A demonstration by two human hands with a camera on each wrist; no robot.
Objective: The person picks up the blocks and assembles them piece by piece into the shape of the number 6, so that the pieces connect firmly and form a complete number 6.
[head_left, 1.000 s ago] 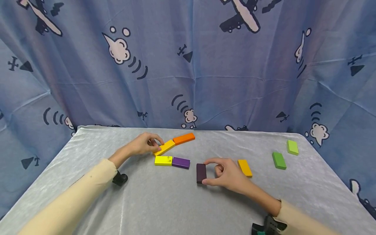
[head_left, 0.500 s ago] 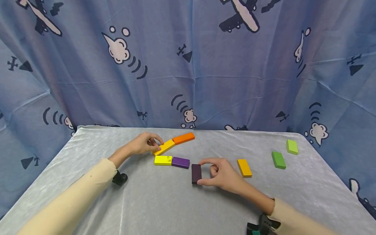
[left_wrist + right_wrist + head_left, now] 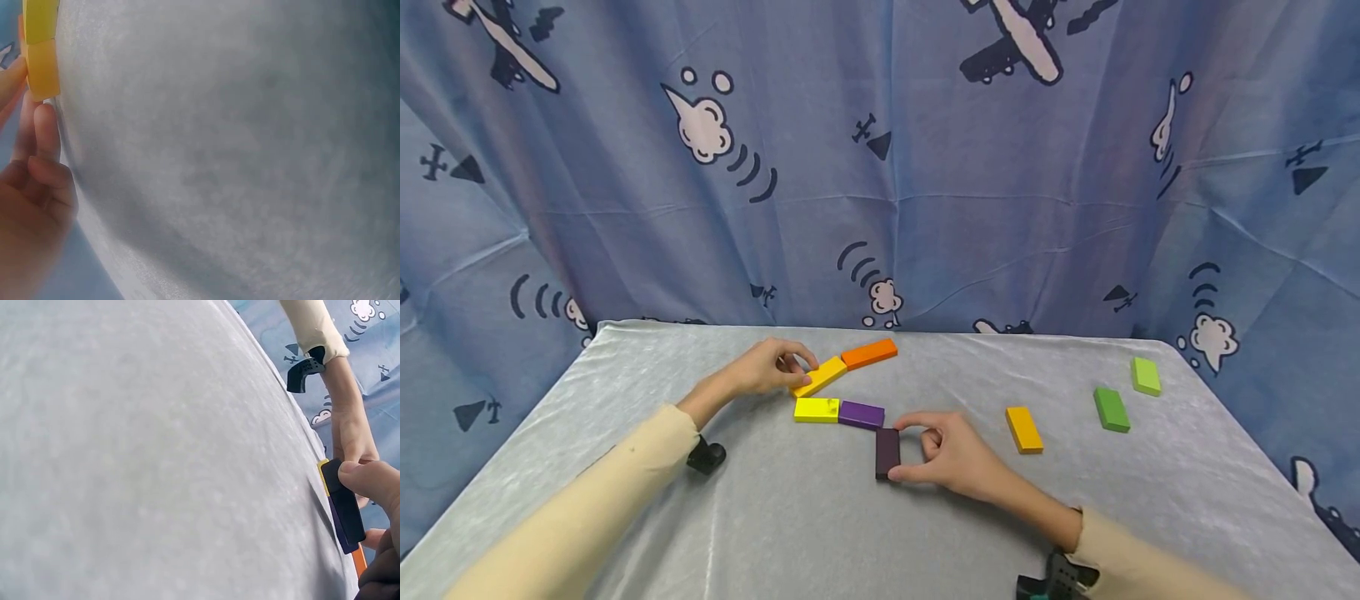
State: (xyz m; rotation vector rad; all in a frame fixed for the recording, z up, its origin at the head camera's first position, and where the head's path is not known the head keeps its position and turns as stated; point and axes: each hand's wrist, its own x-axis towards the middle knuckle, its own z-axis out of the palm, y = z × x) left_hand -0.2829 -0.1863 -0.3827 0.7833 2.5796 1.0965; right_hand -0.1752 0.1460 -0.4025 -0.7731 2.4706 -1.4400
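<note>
My left hand (image 3: 771,367) pinches the near end of an amber rectangular block (image 3: 822,377) between thumb and fingers. That block's far end meets an orange block (image 3: 869,353), forming a slanted row. Just nearer me, a yellow block (image 3: 817,410) and a purple block (image 3: 861,415) lie end to end. My right hand (image 3: 951,458) grips a dark purple block (image 3: 887,455) by its two short ends, thumb nearest me. The dark block's far end is right at the purple block's right end. In the right wrist view, the dark block (image 3: 345,500) overlaps the purple one.
Right of my right hand lies another amber block (image 3: 1024,430). Farther right are a green block (image 3: 1112,409) and a light green block (image 3: 1146,377). A pale cloth covers the table (image 3: 760,517), and a blue printed curtain (image 3: 805,167) hangs behind its far edge.
My right hand has slid the dark purple block leftward and slightly toward me, up to the purple block's end. The left hand and its amber block have stayed in place.
</note>
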